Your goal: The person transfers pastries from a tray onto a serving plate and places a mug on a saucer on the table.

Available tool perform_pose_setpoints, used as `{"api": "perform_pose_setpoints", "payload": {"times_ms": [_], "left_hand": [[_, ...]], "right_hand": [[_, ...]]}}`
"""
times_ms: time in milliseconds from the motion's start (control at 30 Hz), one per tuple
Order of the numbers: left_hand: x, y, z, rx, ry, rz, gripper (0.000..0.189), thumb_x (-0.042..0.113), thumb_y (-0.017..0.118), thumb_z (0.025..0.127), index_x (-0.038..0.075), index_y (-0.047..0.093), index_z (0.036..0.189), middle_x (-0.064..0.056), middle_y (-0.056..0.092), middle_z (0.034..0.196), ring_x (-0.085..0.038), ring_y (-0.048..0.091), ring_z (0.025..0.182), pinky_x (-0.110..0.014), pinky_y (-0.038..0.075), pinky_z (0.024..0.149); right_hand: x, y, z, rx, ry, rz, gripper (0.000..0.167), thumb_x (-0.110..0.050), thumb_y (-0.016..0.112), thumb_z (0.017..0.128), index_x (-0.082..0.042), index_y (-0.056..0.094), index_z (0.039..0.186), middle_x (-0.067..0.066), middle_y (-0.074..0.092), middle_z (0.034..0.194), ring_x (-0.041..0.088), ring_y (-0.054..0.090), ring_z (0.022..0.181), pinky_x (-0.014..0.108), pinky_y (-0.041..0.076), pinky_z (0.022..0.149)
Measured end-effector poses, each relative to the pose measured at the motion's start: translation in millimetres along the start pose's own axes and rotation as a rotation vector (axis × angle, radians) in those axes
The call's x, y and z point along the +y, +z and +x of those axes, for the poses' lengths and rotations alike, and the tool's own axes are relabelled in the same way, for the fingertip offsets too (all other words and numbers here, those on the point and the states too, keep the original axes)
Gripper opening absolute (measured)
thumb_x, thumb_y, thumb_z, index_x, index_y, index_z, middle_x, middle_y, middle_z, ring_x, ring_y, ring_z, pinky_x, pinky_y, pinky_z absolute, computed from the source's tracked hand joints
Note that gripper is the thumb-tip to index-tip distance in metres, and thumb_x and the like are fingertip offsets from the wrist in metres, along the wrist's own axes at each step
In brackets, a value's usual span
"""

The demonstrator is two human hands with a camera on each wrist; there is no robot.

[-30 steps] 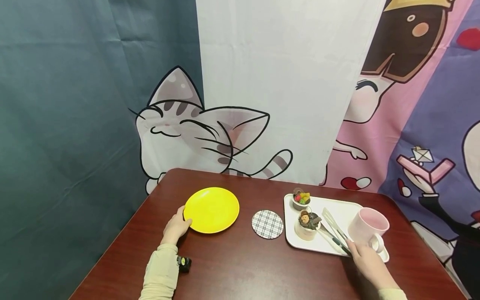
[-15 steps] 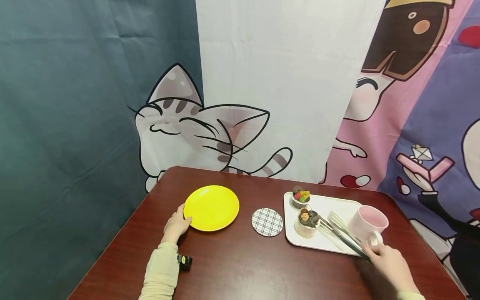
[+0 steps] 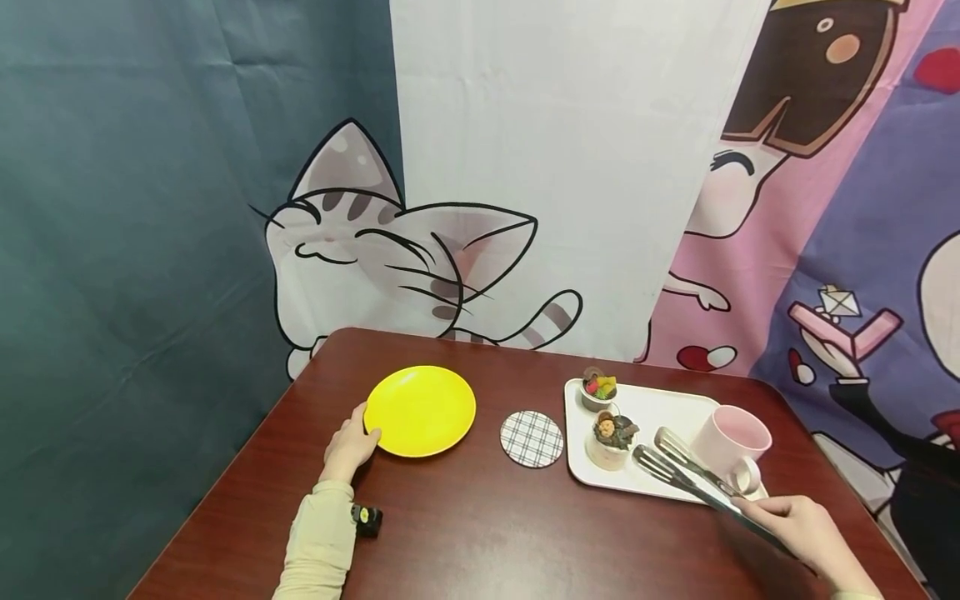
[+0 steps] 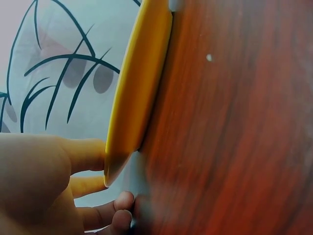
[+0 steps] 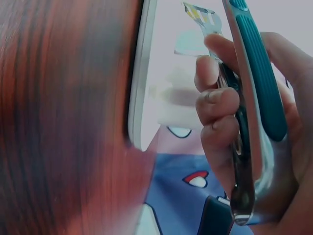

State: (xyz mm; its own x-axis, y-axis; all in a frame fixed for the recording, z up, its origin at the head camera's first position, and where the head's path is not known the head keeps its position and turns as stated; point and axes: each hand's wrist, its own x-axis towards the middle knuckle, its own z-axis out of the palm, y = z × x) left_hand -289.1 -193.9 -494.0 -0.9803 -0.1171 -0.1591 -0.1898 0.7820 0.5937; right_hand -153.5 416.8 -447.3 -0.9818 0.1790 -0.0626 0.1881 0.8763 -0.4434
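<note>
My left hand (image 3: 348,446) grips the near left rim of a yellow plate (image 3: 422,412), thumb over the edge. In the left wrist view the plate (image 4: 139,78) appears edge-on, close over the wood. My right hand (image 3: 806,533) holds a pair of metal tongs (image 3: 697,492) with green ribbed grips, fingers wrapped round the arms, as the right wrist view shows. The tongs' slotted ends are spread apart over a white tray (image 3: 667,400). Left of these ends stands a white dessert cup (image 3: 609,450) with a dark topping; behind it is a smaller fruit-topped cup (image 3: 597,396).
A pink mug (image 3: 731,442) stands on the tray's right end, close to the tongs. Between plate and tray lies a round checked coaster (image 3: 532,439). The brown table (image 3: 450,525) ends at a printed curtain (image 3: 555,167) behind.
My right hand has moved right and towards me, drawing the tongs back from beside the dessert cup; their arms now spread wider. The left hand still grips the plate in the same place.
</note>
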Motion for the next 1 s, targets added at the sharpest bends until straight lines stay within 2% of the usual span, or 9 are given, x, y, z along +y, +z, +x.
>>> {"api": "perform_pose_setpoints", "payload": {"times_ms": [267,367,500,633,833,1000], "left_hand": [[0.6,-0.4,2.7,0.012,0.008,-0.012,0.065,0.025,0.049,0.096,0.004,0.022,0.152,-0.030,0.042,0.141,-0.051,0.047,0.119,-0.062,0.039,0.097],[0.2,1.2,2.4,0.012,0.003,-0.011,0.066,0.025,0.048,0.096,0.005,0.022,0.152,-0.030,0.042,0.141,-0.051,0.047,0.119,-0.063,0.038,0.097],[-1.7,4.2,1.5,0.009,-0.007,-0.006,0.065,0.026,0.048,0.096,0.006,0.022,0.153,-0.030,0.042,0.140,-0.051,0.047,0.119,-0.062,0.038,0.097],[-3.7,5.6,0.6,0.014,-0.006,-0.004,0.065,0.026,0.048,0.096,0.006,0.022,0.153,-0.030,0.042,0.140,-0.052,0.047,0.119,-0.063,0.038,0.097],[-4.1,4.0,0.7,0.020,-0.002,-0.010,0.066,0.026,0.048,0.096,0.006,0.021,0.153,-0.030,0.041,0.141,-0.051,0.046,0.121,-0.063,0.037,0.098],[-2.4,1.8,1.1,0.016,-0.005,-0.017,0.066,0.026,0.048,0.096,0.005,0.022,0.152,-0.030,0.040,0.143,-0.052,0.044,0.123,-0.064,0.036,0.100]], "right_hand": [[-20.9,7.4,8.3,0.089,-0.166,-0.009,0.024,-0.038,0.076,0.080,-0.015,0.081,0.088,-0.001,0.075,0.077,-0.012,0.050,0.069,0.022,0.043,0.062],[-28.1,9.4,13.0,0.098,-0.203,-0.014,0.020,-0.037,0.076,0.080,-0.017,0.080,0.079,-0.006,0.072,0.068,-0.008,0.048,0.066,0.022,0.039,0.060],[-34.8,11.6,18.1,0.093,-0.216,-0.031,0.019,-0.038,0.075,0.080,-0.021,0.080,0.075,-0.005,0.072,0.070,-0.004,0.049,0.066,0.023,0.039,0.060],[-38.5,13.7,22.6,0.077,-0.214,-0.041,0.018,-0.039,0.074,0.081,-0.022,0.080,0.077,-0.004,0.074,0.077,-0.006,0.049,0.067,0.023,0.040,0.061],[-46.7,17.1,29.7,0.051,-0.219,-0.019,0.022,-0.040,0.072,0.083,-0.020,0.081,0.082,-0.010,0.069,0.066,-0.002,0.044,0.063,0.022,0.037,0.059],[-56.7,19.7,34.3,0.027,-0.218,-0.002,0.025,-0.042,0.072,0.083,-0.018,0.081,0.087,-0.010,0.062,0.059,0.001,0.042,0.058,0.022,0.035,0.056]]}}
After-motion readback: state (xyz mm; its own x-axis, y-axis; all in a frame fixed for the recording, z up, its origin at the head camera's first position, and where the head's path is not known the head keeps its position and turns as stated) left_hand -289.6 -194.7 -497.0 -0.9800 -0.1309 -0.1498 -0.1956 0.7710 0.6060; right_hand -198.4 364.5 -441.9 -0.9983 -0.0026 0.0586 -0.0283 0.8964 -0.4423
